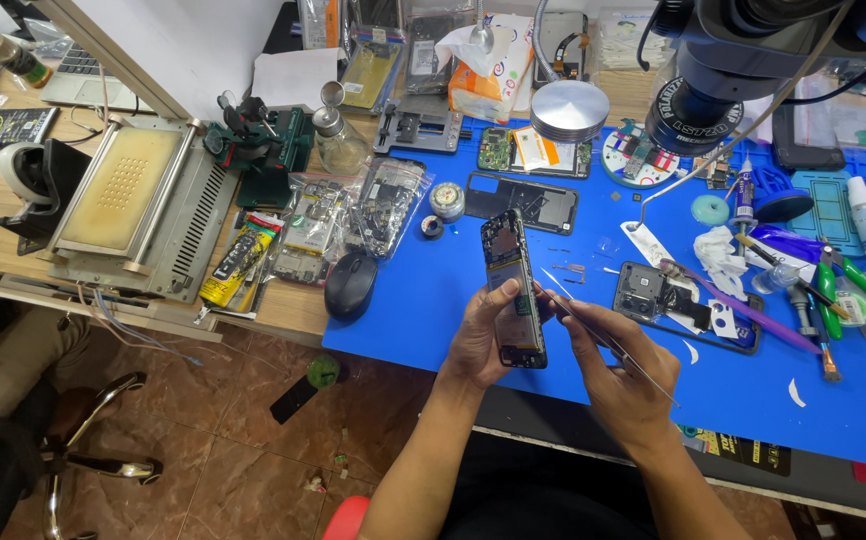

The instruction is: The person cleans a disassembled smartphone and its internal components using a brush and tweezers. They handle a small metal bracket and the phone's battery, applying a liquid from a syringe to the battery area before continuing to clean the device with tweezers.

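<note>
At centre frame, the left hand (480,340) grips an opened phone (513,288) upright above the blue mat (423,290); the right hand (621,375) pinches tweezers (593,330), tips touching the phone's edge.

tweezers (608,340): thin shiny metal | mat (433,300): matt blue rubbery | mouse (350,285): matt black plastic

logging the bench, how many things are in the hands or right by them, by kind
opened black phone with bare innards, in the left hand: 1
thin metal tweezers, in the right hand: 1
black computer mouse: 1
black phone back covers on the blue mat: 2
total: 5
</note>
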